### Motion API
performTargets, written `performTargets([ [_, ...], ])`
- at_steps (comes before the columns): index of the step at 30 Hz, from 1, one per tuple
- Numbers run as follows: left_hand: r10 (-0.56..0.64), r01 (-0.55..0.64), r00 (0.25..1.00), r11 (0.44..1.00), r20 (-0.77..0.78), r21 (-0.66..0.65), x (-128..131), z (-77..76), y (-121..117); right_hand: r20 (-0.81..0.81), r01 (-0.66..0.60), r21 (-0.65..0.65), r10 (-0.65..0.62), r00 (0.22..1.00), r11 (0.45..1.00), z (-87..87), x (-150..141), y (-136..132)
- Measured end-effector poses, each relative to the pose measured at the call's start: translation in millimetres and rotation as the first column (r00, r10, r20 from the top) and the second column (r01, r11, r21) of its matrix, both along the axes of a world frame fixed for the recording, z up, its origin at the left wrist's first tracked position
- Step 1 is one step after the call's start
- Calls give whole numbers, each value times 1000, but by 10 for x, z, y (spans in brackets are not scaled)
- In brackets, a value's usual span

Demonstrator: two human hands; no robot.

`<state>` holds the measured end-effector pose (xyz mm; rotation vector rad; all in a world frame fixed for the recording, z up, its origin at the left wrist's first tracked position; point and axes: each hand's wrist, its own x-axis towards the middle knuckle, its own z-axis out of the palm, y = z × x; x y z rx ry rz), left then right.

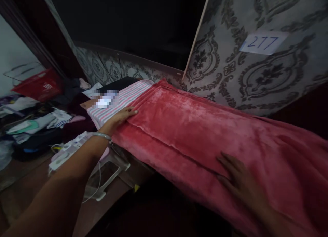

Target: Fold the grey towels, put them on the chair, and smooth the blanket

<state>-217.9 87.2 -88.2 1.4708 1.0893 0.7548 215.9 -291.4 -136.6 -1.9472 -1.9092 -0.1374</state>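
Observation:
A red velvety cloth (pixel 194 127) lies spread along a narrow board covered in pink-and-white stripes (pixel 123 98). My left hand (pixel 120 118) reaches out to the cloth's far left edge, fingers flat and together on the fold there. My right hand (pixel 239 182) rests flat on the cloth near me, fingers spread, pressing the folded layer down. Neither hand grips anything. A silver bangle (pixel 102 135) sits on my left wrist.
A patterned grey wall (pixel 256 76) with a paper reading 217 (pixel 262 42) runs behind the board. A red basket (pixel 41 84) and piled clothes (pixel 33 126) lie at the left. A white plastic stool (pixel 107 175) stands under the board's end. A thin wooden stick (pixel 196 35) leans on the wall.

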Motion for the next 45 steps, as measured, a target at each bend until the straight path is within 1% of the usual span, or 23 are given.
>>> performTargets([
  [5, 67, -67, 998, 998, 8, 5, 82, -30, 29, -192, -12, 119, 35, 981, 993, -27, -3, 56],
  [8, 73, -73, 995, 997, 61, -3, 100, -25, 17, -228, -5, 164, 42, 973, 986, -59, 9, 111],
  [10, 112, -113, 992, 994, 52, 10, 114, 5, 21, -244, 35, 179, 9, 970, 983, -69, 12, 153],
  [11, 133, -134, 991, 991, 26, 25, 125, 34, 35, -260, 74, 177, -26, 965, 981, -56, 19, 182],
  [13, 166, -163, 985, 984, -39, 72, 166, 124, 89, -296, 177, 165, -123, 947, 970, 31, 53, 257],
  [15, 175, -165, 983, 978, -63, 130, 239, 251, 167, -315, 291, 192, -223, 923, 937, 197, 106, 348],
  [16, 172, -161, 983, 974, -56, 161, 287, 320, 207, -317, 348, 235, -267, 910, 908, 297, 131, 393],
  [18, 173, -175, 985, 954, 27, 244, 394, 439, 271, -314, 436, 363, -332, 890, 824, 479, 163, 461],
  [19, 177, -194, 981, 940, 85, 280, 443, 479, 292, -305, 454, 428, -348, 886, 781, 539, 164, 479],
  [20, 181, -212, 975, 929, 130, 304, 483, 500, 304, -288, 450, 481, -349, 892, 753, 566, 158, 482],
  [21, 186, -225, 971, 923, 151, 312, 510, 500, 310, -263, 424, 515, -333, 905, 745, 555, 145, 472],
  [22, 191, -227, 971, 925, 142, 306, 522, 480, 310, -232, 381, 527, -302, 925, 760, 508, 130, 449],
  [23, 194, -216, 976, 934, 103, 286, 521, 442, 307, -199, 327, 517, -260, 945, 791, 429, 116, 416],
  [25, 182, -176, 983, 957, -5, 231, 488, 333, 294, -156, 233, 443, -182, 971, 866, 214, 97, 335],
  [26, 174, -162, 984, 964, -38, 211, 463, 271, 286, -148, 207, 392, -160, 976, 897, 101, 93, 294],
  [28, 163, -146, 983, 972, -82, 184, 414, 152, 271, -145, 190, 309, -152, 978, 932, -92, 91, 224],
  [30, 155, -137, 984, 973, -86, 183, 374, 58, 259, -147, 189, 266, -154, 977, 945, -210, 91, 178],
  [32, 147, -128, 986, 968, -74, 215, 340, -4, 255, -151, 178, 266, -142, 978, 948, -262, 96, 153],
  [35, 145, -121, 987, 953, -68, 277, 285, -40, 254, -182, 186, 323, -132, 974, 928, -287, 120, 130],
  [38, 144, -112, 986, 947, -87, 300, 223, -18, 222, -224, 247, 391, -169, 960, 886, -303, 154, 89],
  [41, 136, -94, 984, 944, -113, 317, 168, 29, 141, -229, 286, 438, -203, 952, 852, -292, 164, 23],
  [43, 127, -78, 983, 944, -134, 321, 144, 59, 85, -218, 276, 455, -195, 956, 847, -269, 157, -31],
  [45, 119, -62, 980, 945, -161, 322, 134, 82, 56, -213, 259, 441, -181, 960, 859, -253, 150, -88],
])
